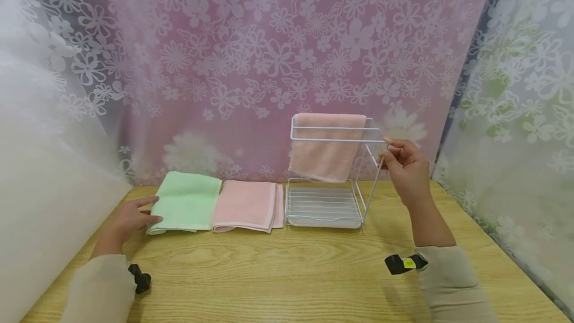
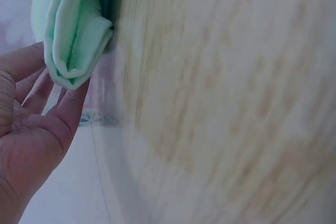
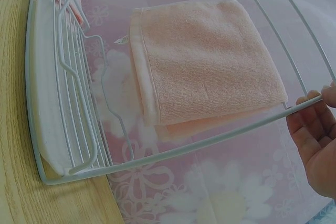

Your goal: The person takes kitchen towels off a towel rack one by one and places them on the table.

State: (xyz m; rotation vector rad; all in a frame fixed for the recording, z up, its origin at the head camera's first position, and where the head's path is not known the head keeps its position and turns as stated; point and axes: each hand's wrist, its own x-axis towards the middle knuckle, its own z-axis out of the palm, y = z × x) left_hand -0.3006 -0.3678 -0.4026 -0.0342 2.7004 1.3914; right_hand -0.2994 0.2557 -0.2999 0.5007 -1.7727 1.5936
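Observation:
My left hand (image 1: 130,218) is at the left edge of a folded light-green towel (image 1: 186,201). Its thumb lies over the edge and the other fingers reach underneath; in the left wrist view the towel's folded layers (image 2: 79,51) sit between them. With thumb and fingertips, my right hand (image 1: 409,168) pinches the upper right corner of a white wire rack (image 1: 336,139). A pink towel (image 3: 205,66) hangs over the rack's top bar. Right of the green towel lies a second, folded pink towel (image 1: 244,204).
At the rack's base, a wire shelf sits over a white tray (image 1: 325,222), close to the folded pink towel. The wooden table (image 1: 251,273) carries everything. Behind it hangs a pink flowered curtain (image 1: 251,64), with pale sheets on both sides.

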